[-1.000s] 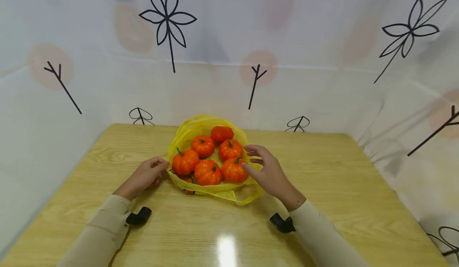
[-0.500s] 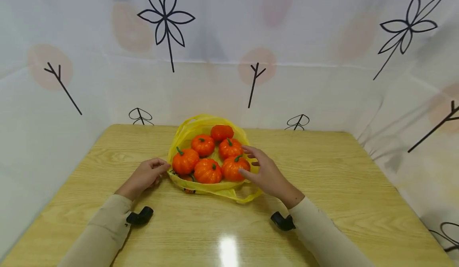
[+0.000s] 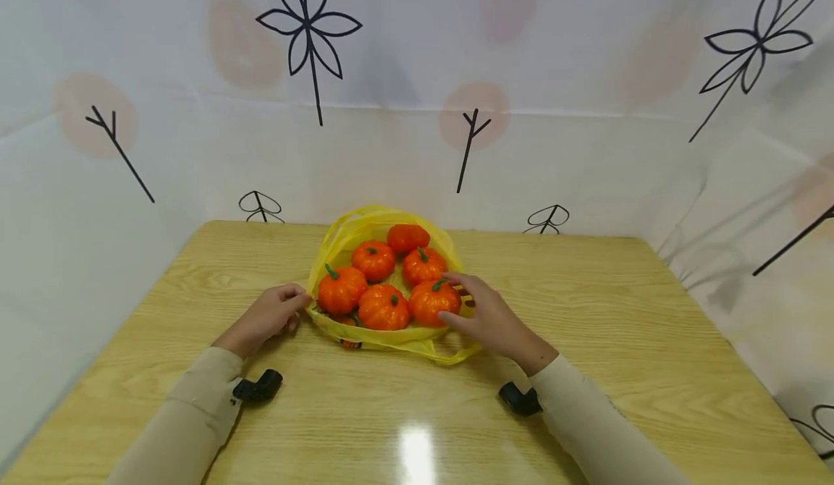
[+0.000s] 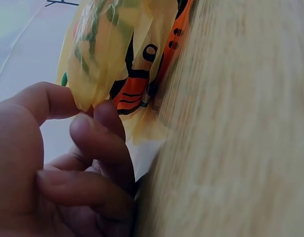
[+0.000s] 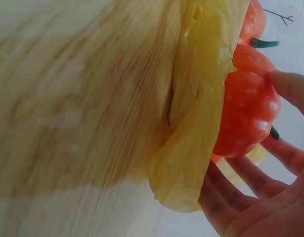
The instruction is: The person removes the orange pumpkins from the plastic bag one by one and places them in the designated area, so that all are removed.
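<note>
A yellow plastic bag (image 3: 384,339) lies on the table with its mouth spread wide. Inside sit several shiny orange pumpkins with green stems, small and artificial-looking. My left hand (image 3: 270,315) pinches the bag's left rim between thumb and fingertips, as the left wrist view shows. At the right front, my right hand (image 3: 491,318) holds a pumpkin (image 3: 435,304), thumb on the near side and fingers round the far right side. In the right wrist view the thumb tip touches this pumpkin (image 5: 248,108), and the fingers are partly hidden behind it.
A wooden table (image 3: 345,420) carries the bag near its back edge. Behind it hangs a pale cloth (image 3: 391,152) with plant drawings. An orange and black print (image 4: 134,89) shows on the bag. Black curved pieces (image 3: 259,387) sit at both wrists.
My right hand's fingers have closed in around the right front pumpkin, which has shifted slightly right among the others. The left hand stays at the bag's rim. The head view has shifted slightly.
</note>
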Demonstrator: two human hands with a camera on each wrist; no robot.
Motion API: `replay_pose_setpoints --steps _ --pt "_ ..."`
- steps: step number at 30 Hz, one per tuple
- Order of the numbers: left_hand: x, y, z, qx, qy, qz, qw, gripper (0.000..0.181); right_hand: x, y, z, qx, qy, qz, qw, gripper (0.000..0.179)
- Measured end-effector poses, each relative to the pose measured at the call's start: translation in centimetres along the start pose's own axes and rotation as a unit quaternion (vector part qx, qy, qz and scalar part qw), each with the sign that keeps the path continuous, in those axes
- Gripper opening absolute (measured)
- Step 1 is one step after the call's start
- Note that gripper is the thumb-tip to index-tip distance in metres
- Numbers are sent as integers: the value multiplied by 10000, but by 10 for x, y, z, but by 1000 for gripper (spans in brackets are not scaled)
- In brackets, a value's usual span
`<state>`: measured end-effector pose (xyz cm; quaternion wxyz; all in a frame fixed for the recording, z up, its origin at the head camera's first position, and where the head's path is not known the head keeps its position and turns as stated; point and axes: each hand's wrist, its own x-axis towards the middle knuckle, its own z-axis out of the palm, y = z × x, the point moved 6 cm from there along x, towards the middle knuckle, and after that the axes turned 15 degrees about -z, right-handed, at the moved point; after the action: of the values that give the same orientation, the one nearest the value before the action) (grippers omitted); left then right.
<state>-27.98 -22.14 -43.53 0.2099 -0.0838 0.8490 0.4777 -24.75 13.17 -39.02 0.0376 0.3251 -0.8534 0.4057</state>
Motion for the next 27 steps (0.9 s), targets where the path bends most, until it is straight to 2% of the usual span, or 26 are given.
replay_pose_setpoints --steps 7,11,17,27 --pt "3 -1 2 -27 -137 53 9999 32 -2 3 2 23 -92 56 9999 69" --pt "4 -1 6 -125 -219 148 9996 31 -5 4 3 116 -182 229 9995 71" --pt "4 -1 4 -159 -98 111 9998 28 -4 3 5 59 -285 250 9993 70" --pt "2 -1 4 -189 -155 167 9996 29 -4 2 9 -39 -540 167 9984 70"
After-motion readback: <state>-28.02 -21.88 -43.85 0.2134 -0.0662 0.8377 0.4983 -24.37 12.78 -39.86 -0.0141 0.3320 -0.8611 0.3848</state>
